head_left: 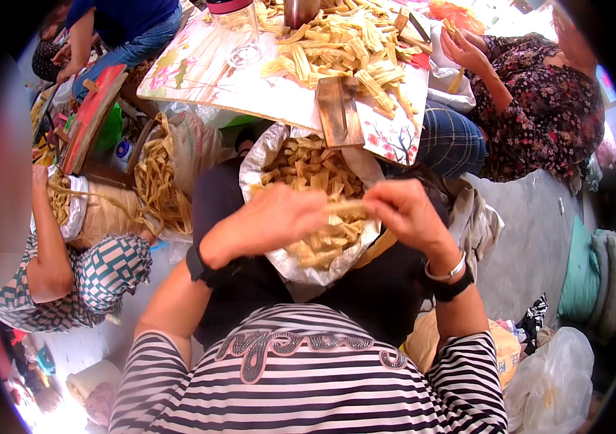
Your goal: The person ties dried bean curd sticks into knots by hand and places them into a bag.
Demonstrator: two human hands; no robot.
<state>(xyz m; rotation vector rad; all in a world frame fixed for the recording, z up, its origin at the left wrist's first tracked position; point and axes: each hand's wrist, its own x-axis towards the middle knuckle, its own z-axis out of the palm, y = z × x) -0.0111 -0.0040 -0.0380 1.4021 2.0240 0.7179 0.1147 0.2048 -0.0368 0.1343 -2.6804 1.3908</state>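
Note:
Over a white sack (254,163) between my knees, a short pale yellow dried strip (348,208) spans the gap between my hands. My right hand (411,213) is closed, pinching the strip's right end between thumb and fingers. My left hand (275,217) is closed at its left end, its fingers slightly smeared by motion and partly hidden. Many folded yellow pieces (311,166) fill the sack just below and beyond my hands.
Ahead stands a white floral table (199,87) heaped with yellow strips (351,43), a clear jar (238,32) and a wooden block (339,112) at its near edge. People sit at left and right. A clear bag of strips (167,170) is left; plastic bags (554,376) lie lower right.

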